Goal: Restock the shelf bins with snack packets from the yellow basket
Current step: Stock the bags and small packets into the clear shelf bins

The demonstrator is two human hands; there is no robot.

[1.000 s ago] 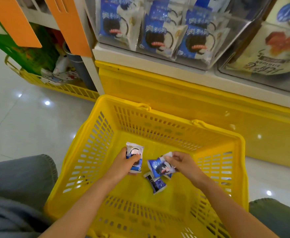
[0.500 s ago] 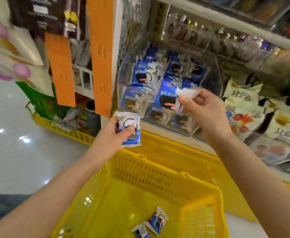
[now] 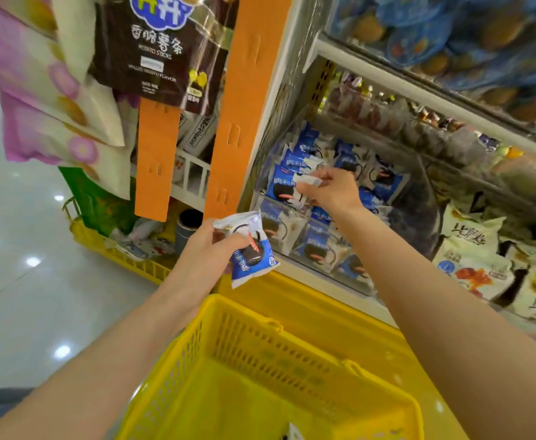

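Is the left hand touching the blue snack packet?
Touching. In the head view the left hand grips the blue snack packet, curled round its upper part.

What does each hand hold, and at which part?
The left hand grips a blue-and-white packet by its upper end. The right hand pinches a second packet by its white edge.

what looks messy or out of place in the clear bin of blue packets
The blue packets in the clear bin lie jumbled, tilted at different angles rather than in rows. Nothing looks torn or spilled.
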